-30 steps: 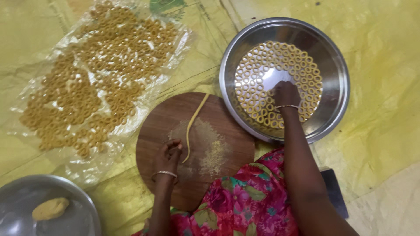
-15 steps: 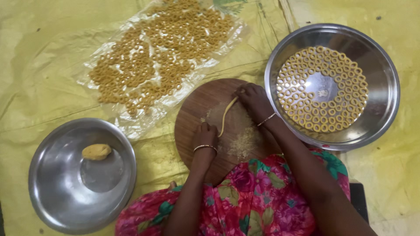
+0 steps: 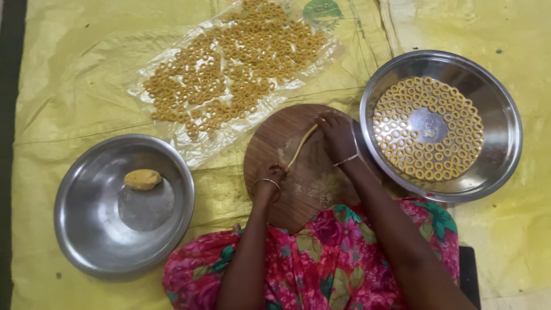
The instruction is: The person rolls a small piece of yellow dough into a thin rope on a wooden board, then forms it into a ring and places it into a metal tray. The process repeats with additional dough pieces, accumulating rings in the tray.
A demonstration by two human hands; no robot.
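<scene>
A round wooden board (image 3: 310,186) lies in front of me with a thin rope of yellow dough (image 3: 301,146) stretched across it. My left hand (image 3: 270,175) pinches the near end of the rope. My right hand (image 3: 337,135) rests on the board with its fingertips at the rope's far end. Each wrist wears a thin bangle. Crumbs of dough are scattered on the board near my lap.
A steel plate (image 3: 498,103) at the right holds several dough rings in circles. A steel bowl (image 3: 86,229) at the left holds a dough lump (image 3: 142,179). A clear plastic sheet (image 3: 172,132) covered with many rings lies beyond the board. Yellow cloth (image 3: 69,74) covers the floor.
My right hand left the steel plate and came to the far end of the dough rope on the board. The view shifted, bringing the steel bowl at the left fully into sight.
</scene>
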